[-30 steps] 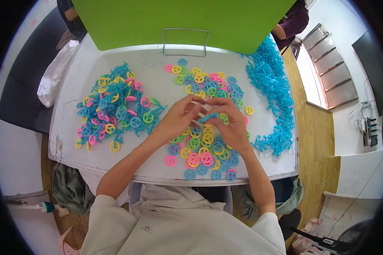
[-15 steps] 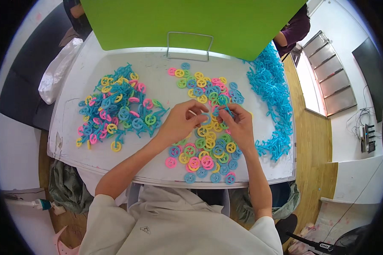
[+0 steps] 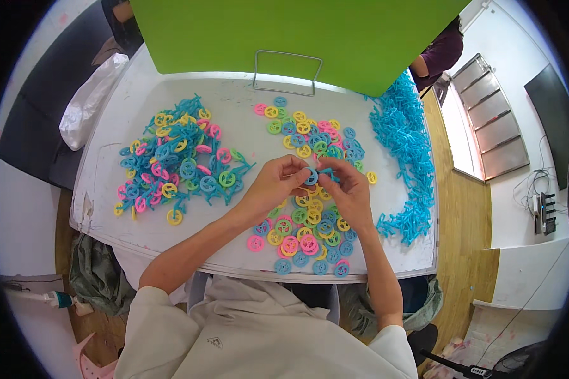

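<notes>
Over the middle of a white worktop [image 3: 234, 243], a person's left hand [image 3: 273, 186] and right hand [image 3: 349, 189] meet, fingers pinched on a blue plastic wheel [image 3: 311, 176] and a short blue stick [image 3: 328, 174]. Loose coloured wheels [image 3: 306, 234] lie beneath, more blue sticks [image 3: 403, 148] along the right edge. A heap of joined pieces [image 3: 177, 164] at the left suggests the work is partly done, with much left.

Wheels [image 3: 310, 189] between assemblies [image 3: 177, 161] – rods [image 3: 404, 151]
</notes>
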Demonstrator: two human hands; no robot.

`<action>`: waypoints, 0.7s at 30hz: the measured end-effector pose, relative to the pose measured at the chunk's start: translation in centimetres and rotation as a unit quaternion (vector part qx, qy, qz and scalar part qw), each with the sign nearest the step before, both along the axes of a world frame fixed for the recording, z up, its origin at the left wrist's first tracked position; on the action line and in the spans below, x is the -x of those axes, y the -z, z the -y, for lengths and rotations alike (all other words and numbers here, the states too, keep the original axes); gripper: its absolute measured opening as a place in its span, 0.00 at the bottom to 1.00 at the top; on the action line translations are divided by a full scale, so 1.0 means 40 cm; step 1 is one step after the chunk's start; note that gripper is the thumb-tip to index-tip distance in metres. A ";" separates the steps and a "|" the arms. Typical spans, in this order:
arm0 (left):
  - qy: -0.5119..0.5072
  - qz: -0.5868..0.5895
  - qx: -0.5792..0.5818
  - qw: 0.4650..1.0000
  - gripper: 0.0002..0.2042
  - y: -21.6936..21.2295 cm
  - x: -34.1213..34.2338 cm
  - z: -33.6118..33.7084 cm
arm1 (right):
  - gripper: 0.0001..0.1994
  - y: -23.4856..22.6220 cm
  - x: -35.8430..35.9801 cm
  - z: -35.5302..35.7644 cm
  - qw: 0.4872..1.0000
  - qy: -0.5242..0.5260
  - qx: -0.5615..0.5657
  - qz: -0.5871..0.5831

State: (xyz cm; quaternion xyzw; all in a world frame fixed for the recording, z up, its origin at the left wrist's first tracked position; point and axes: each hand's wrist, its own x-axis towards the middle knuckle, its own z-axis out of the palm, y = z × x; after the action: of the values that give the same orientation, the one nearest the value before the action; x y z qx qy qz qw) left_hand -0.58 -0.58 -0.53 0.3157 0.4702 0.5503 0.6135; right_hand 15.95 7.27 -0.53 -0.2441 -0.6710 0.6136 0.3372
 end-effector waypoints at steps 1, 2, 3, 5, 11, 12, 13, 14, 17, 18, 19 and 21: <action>-0.009 -0.026 -0.001 1.000 0.09 -0.007 -0.001 0.001 | 0.13 -0.007 0.003 0.003 1.000 0.019 0.014 0.005; -0.018 -0.053 -0.003 0.998 0.08 -0.010 -0.003 0.002 | 0.14 -0.009 0.004 0.004 0.999 0.038 0.028 0.010; -0.018 -0.053 -0.003 0.998 0.08 -0.007 -0.004 0.003 | 0.14 -0.003 0.002 0.003 0.999 0.038 0.027 0.010; -0.033 -0.131 -0.061 0.989 0.07 0.002 -0.006 0.003 | 0.13 0.015 -0.004 -0.003 0.997 0.046 0.057 0.038; -0.081 -0.211 -0.100 0.969 0.06 0.019 -0.018 0.002 | 0.10 0.028 -0.004 -0.002 0.997 0.054 -0.018 0.054; -0.080 -0.211 -0.099 0.969 0.06 0.016 -0.018 0.003 | 0.10 0.027 -0.003 0.000 0.997 0.055 -0.016 0.053; -0.081 -0.207 -0.091 0.971 0.06 0.012 -0.018 0.004 | 0.09 0.025 -0.001 0.002 0.997 0.050 -0.006 0.062; -0.083 -0.203 -0.084 0.972 0.06 0.011 -0.018 0.004 | 0.09 0.025 0.001 0.003 0.996 0.045 0.004 0.072; -0.093 -0.219 -0.087 0.967 0.04 0.025 -0.013 0.004 | 0.08 0.032 0.009 0.013 0.991 0.044 -0.026 0.125; -0.093 -0.220 -0.087 0.967 0.04 0.031 -0.013 0.004 | 0.08 0.033 0.013 0.016 0.991 0.044 -0.025 0.124; -0.111 -0.265 -0.113 0.951 0.03 0.037 -0.015 0.005 | 0.09 0.033 0.017 0.019 0.992 0.044 -0.018 0.117; -0.128 -0.311 -0.138 0.932 0.03 0.031 -0.022 0.010 | 0.10 0.029 0.020 0.023 0.993 0.045 -0.010 0.109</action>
State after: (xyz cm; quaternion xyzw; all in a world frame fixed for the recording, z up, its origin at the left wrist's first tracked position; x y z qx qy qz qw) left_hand 0.31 -0.97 -1.78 0.4896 0.5936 0.5576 0.3116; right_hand 15.14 6.33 -1.69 -0.3362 -0.6981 0.5610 0.2913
